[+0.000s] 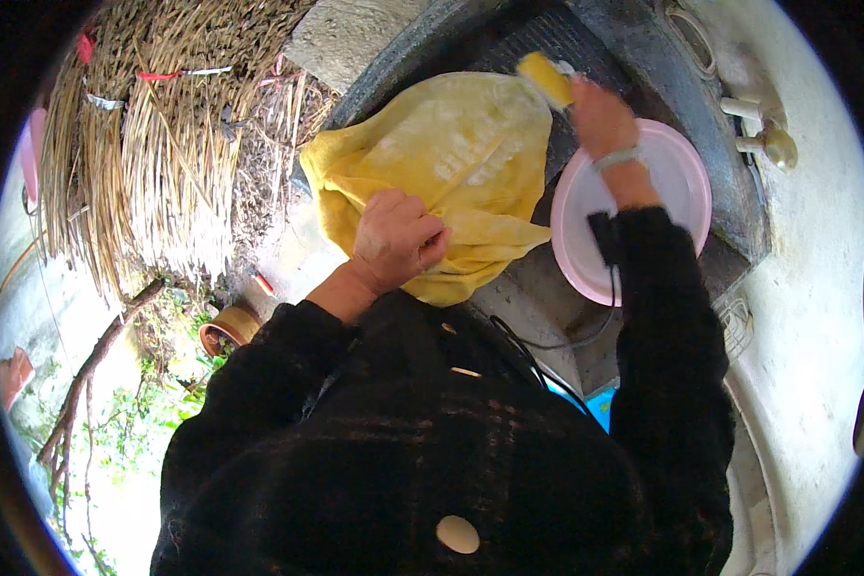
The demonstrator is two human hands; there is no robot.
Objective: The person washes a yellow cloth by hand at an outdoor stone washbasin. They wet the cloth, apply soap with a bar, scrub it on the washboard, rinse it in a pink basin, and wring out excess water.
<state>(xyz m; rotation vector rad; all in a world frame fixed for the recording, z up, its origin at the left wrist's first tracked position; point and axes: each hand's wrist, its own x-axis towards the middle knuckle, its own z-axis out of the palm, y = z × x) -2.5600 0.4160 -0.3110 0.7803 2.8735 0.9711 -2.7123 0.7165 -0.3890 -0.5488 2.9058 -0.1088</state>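
A wet yellow cloth (475,151) with whitish suds lies spread over a dark stone wash basin with a ridged surface (540,43). My left hand (403,241) is closed on a bunched fold at the cloth's near left part. At the cloth's upper right edge, my right hand (605,119) holds a yellow scrubbing brush (546,79); its underside is hidden. Under my right forearm stands a round pink plastic basin (561,237), pale inside, on the right of the cloth.
A faucet (777,147) juts from the white wall at the right. Bundled dry stalks (180,158) stand at the left, above a potted plant's brown pot (241,324) and a bare branch (90,367). A dark cable (576,344) hangs from my right sleeve.
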